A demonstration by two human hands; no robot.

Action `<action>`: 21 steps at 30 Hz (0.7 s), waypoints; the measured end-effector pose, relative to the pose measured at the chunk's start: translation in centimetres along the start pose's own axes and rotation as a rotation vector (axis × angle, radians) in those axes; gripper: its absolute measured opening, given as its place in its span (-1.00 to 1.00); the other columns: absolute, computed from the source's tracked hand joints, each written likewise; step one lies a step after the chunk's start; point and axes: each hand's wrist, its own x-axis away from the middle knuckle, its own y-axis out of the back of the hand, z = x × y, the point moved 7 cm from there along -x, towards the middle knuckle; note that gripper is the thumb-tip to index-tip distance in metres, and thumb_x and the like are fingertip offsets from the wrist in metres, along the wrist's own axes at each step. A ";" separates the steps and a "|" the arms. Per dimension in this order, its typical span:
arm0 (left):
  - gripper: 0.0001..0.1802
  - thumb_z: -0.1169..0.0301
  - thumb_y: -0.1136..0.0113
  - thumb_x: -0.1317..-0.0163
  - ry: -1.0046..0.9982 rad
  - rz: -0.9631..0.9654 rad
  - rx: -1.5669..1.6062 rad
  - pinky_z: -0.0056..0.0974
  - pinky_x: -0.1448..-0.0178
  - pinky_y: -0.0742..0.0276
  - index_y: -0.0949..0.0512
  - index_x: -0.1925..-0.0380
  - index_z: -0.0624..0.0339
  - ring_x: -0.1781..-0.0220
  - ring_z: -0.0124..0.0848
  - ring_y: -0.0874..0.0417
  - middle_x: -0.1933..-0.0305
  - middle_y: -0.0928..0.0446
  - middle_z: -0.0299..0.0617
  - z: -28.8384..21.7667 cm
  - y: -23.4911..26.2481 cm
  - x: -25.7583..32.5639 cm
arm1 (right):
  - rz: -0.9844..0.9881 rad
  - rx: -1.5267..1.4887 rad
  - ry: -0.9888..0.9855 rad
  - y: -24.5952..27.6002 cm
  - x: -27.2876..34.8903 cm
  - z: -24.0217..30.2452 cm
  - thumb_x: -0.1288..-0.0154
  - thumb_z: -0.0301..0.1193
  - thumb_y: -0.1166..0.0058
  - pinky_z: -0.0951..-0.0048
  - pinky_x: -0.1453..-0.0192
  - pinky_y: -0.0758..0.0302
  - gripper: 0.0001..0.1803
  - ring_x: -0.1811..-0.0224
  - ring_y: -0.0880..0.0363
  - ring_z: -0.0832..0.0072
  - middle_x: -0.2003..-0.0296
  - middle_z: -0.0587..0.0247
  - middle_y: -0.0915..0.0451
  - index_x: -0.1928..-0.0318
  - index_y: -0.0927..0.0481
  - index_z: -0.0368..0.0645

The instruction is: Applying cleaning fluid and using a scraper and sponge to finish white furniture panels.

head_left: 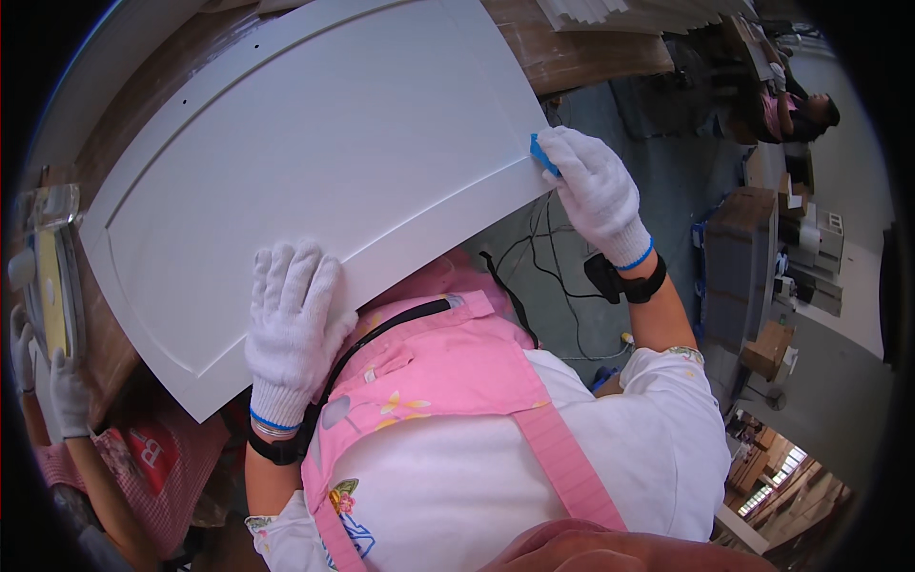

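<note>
Workshop counter (572, 52) of brown wood carries a smooth white panelled cabinet door (315, 181). Knit-gloved left hand (291, 324) lies flat, fingers spread, on its near edge; right hand (596, 186) pinches a blue sanding block (543, 155) against its right edge.

White recessed door panel (324, 162), tilted

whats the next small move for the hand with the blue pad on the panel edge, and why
Probably slide the right hand with the blue pad a little further along the white panel's right edge. The pad is pressed on that edge near its corner, and the left hand lies flat on the near edge, steadying the panel.
</note>
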 end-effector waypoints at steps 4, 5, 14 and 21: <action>-0.24 0.36 -0.49 0.12 0.002 0.001 -0.008 0.16 -0.57 -0.13 -0.49 -0.19 0.23 -0.44 0.08 -0.34 -0.31 -0.43 0.04 0.0 0.0 0.0 | 0.003 -0.013 0.014 -0.2 0.2 0.0 -0.06 -0.63 -0.20 0.26 0.01 -0.61 -0.50 0.09 -0.60 0.12 0.09 0.09 -0.60 -0.09 -0.53 -0.20; -0.24 0.36 -0.49 0.12 0.004 0.000 -0.008 0.16 -0.57 -0.13 -0.49 -0.19 0.23 -0.44 0.08 -0.34 -0.31 -0.43 0.04 0.0 0.0 0.0 | 0.007 -0.001 0.015 -0.2 0.2 0.0 -0.06 -0.63 -0.20 0.26 0.01 -0.61 -0.50 0.09 -0.60 0.12 0.09 0.09 -0.60 -0.09 -0.53 -0.19; -0.25 0.36 -0.48 0.12 0.009 0.009 -0.009 0.15 -0.57 -0.13 -0.50 -0.18 0.22 -0.43 0.07 -0.35 -0.31 -0.44 0.04 -0.2 0.1 0.0 | 0.013 -0.021 0.005 0.1 0.2 0.2 -0.08 -0.61 -0.21 0.26 -0.01 -0.60 -0.52 0.09 -0.61 0.12 0.08 0.09 -0.60 -0.08 -0.54 -0.20; -0.25 0.35 -0.48 0.12 0.007 0.015 -0.006 0.15 -0.58 -0.12 -0.50 -0.18 0.22 -0.44 0.06 -0.34 -0.32 -0.43 0.04 -0.1 0.1 -0.1 | 0.017 -0.007 -0.003 0.2 0.3 0.0 -0.08 -0.62 -0.20 0.24 -0.02 -0.60 -0.51 0.08 -0.61 0.12 0.07 0.09 -0.61 -0.10 -0.54 -0.19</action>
